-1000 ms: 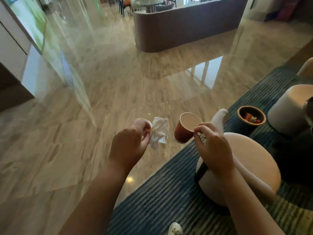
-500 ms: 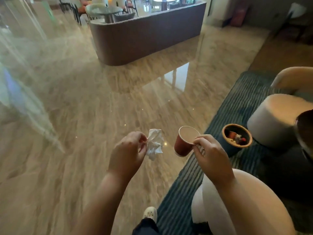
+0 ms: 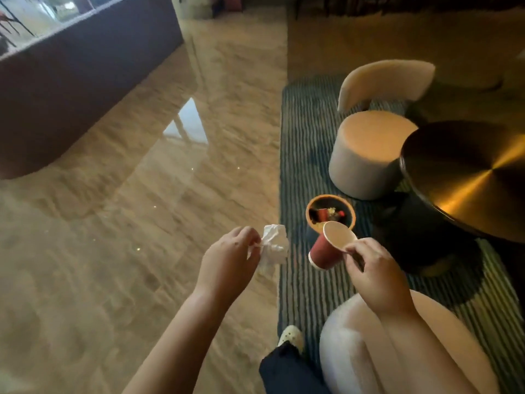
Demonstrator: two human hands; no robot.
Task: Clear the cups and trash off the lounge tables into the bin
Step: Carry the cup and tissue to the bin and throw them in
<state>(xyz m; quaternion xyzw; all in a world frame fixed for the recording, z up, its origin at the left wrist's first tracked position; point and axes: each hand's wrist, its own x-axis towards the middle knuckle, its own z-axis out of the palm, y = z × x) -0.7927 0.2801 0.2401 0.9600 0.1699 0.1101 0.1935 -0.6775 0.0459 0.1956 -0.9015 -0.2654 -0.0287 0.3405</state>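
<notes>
Approach to the bin (image 3: 329, 197), now much closer than a second ago. Right hand (image 3: 369, 268) pinches the red cup (image 3: 326, 250) by its rim, just short of it; left hand (image 3: 227, 254) pinches a crumpled tissue (image 3: 274, 247). Drop-off appears imminent.

No writing, brand or number can be read. The red paper cup (image 3: 321, 250) shows a plain side. What lies in the bin (image 3: 308, 214) is too blurred to read.
</notes>
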